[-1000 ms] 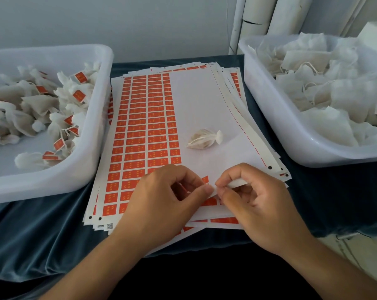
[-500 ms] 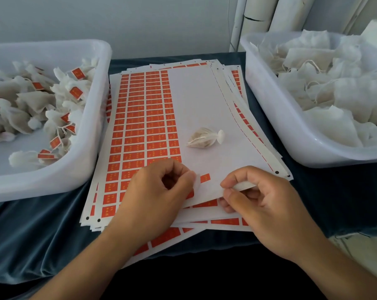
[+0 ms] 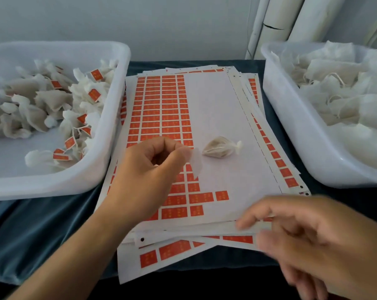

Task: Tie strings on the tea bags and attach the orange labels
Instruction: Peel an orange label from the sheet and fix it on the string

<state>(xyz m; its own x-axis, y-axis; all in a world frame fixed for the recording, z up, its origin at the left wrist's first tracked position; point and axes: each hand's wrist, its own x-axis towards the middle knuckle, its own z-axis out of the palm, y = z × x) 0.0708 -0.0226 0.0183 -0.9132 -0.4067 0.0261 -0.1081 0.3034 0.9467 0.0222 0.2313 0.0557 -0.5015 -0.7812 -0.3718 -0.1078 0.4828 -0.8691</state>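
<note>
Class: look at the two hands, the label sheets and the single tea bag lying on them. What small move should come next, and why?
Probably carry the left hand right to the tea bag. It already pinches a peeled, pale-looking label beside the bag, which lies tied but unlabelled on the sheets. The right hand is blurred at the sheets' near edge.

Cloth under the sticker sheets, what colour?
Dark teal-blue cloth, clearest in the head view, lower left.

A stack of label sheets (image 3: 207,118) is lying between two tubs, the left tub (image 3: 109,135) and the right tub (image 3: 291,135); a tea bag (image 3: 221,147) is resting on the top sheet.
</note>
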